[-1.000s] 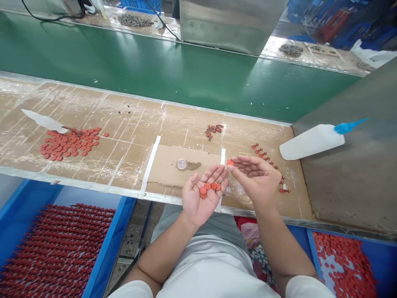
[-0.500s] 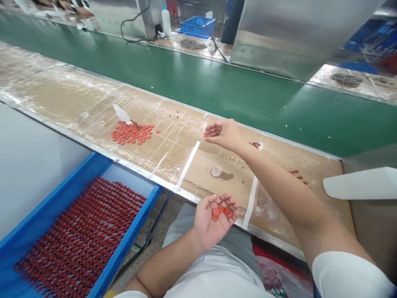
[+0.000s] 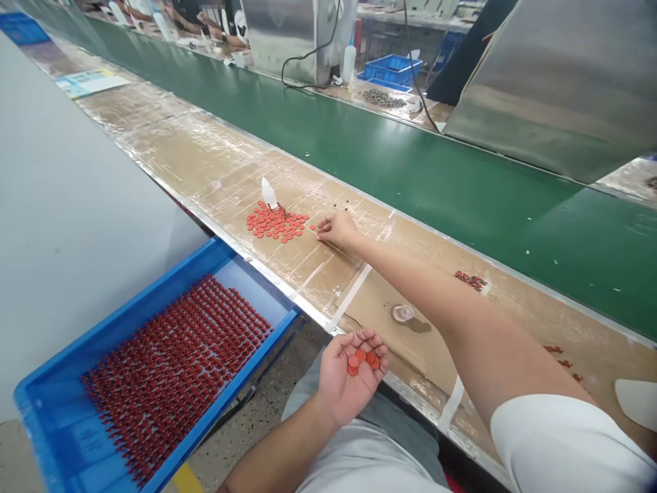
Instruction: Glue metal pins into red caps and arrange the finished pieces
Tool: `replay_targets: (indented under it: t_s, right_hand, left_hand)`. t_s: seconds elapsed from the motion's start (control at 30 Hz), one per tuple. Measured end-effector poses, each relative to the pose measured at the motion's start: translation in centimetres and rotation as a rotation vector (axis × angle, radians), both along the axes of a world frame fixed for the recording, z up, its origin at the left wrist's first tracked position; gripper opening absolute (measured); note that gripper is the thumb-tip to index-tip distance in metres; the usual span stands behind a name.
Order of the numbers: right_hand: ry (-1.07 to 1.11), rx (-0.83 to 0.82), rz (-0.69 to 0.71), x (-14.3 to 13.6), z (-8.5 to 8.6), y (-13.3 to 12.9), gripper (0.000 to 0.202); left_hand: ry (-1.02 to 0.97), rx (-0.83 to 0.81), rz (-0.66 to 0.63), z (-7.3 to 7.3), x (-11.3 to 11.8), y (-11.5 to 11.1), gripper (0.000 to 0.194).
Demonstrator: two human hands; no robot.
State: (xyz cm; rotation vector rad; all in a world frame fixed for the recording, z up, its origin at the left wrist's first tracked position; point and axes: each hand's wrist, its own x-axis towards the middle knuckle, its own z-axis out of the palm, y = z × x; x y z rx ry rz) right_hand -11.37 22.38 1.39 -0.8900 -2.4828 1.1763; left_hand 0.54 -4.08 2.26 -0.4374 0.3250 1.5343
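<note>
The left hand (image 3: 345,373) lies palm up over the lap at the worktop (image 3: 215,179) edge, its grip cupped loosely around a few red discs (image 3: 362,361). The right hand (image 3: 336,229) reaches far out across the worktop, fingers curled down onto the surface just beside the pile of discs (image 3: 274,223); whether its grip holds a disc I cannot tell. A small white bottle (image 3: 268,194) lies at the pile's far side. A blue tray (image 3: 128,311) of red parts sits below the worktop.
</note>
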Motion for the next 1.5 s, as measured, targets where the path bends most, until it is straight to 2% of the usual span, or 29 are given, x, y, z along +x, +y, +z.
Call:
replay_targets:
  t_s: [0.13, 0.2, 0.27, 0.33, 0.43, 0.5, 0.53, 0.6, 0.67, 0.77, 0.87, 1.03, 1.23, 1.4, 1.5]
  right_hand:
    - [-0.060, 0.099, -0.060, -1.4, 0.6, -0.3, 0.035]
    - [-0.033, 0.134, -0.108, -1.4, 1.7, -0.2, 0.038]
    - [0.033, 0.168, -0.119, -0.4, 3.6, -0.4, 0.032]
    - [0.081, 0.147, -0.037, 2.0, 6.2, -1.1, 0.022]
    - [0.097, 0.153, 0.124, 8.3, 10.2, -3.9, 0.017]
    - [0.130, 0.205, 0.152, 13.4, 11.8, -6.8, 0.015]
    - [0.144, 0.231, 0.143, 16.0, 11.9, -8.3, 0.014]
    - [0.158, 0.271, 0.104, 20.4, 11.0, -11.3, 0.019]
    - [0.156, 0.300, 0.065, 23.8, 9.0, -13.8, 0.026]
    - [0.168, 0.393, -0.050, 26.8, 5.5, -16.2, 0.032]
    - [0.198, 0.456, -0.174, 28.5, 3.6, -17.2, 0.031]
    - [0.240, 0.479, -0.165, 30.7, 3.3, -17.4, 0.029]
    - [0.349, 0.535, -0.175, 32.1, 3.9, -16.9, 0.043]
    - [0.329, 0.527, -0.122, 33.1, 4.5, -16.0, 0.064]
    - [0.303, 0.475, -0.059, 33.8, 4.0, -15.6, 0.067]
  left_hand:
    - [0.009, 0.013, 0.043, 0.2, -1.0, -0.2, 0.026]
    - [0.025, 0.010, 0.052, 0.5, -1.5, -0.2, 0.030]
    - [0.051, 0.025, 0.068, 0.9, -1.9, -0.2, 0.035]
    - [0.081, 0.050, 0.087, 1.2, -2.3, 0.0, 0.039]
    - [0.110, 0.082, 0.087, 1.5, -2.5, 0.5, 0.044]
    - [0.116, 0.108, 0.072, 1.6, -2.4, 1.0, 0.045]
    - [0.116, 0.121, 0.059, 1.7, -2.3, 1.3, 0.045]
    - [0.123, 0.143, 0.022, 1.8, -1.9, 1.8, 0.044]
    - [0.143, 0.165, -0.018, 2.0, -1.2, 2.4, 0.044]
    - [0.173, 0.202, -0.076, 2.3, 0.2, 3.2, 0.047]
    - [0.194, 0.209, -0.130, 2.3, 1.7, 3.8, 0.047]
    - [0.212, 0.161, -0.188, 2.3, 3.6, 4.3, 0.048]
    - [0.216, 0.157, -0.226, 1.9, 4.4, 4.4, 0.040]
    - [0.242, 0.068, -0.435, 0.6, 5.1, 3.6, 0.023]
    - [0.304, 0.071, -0.507, 0.0, 5.7, 3.2, 0.017]
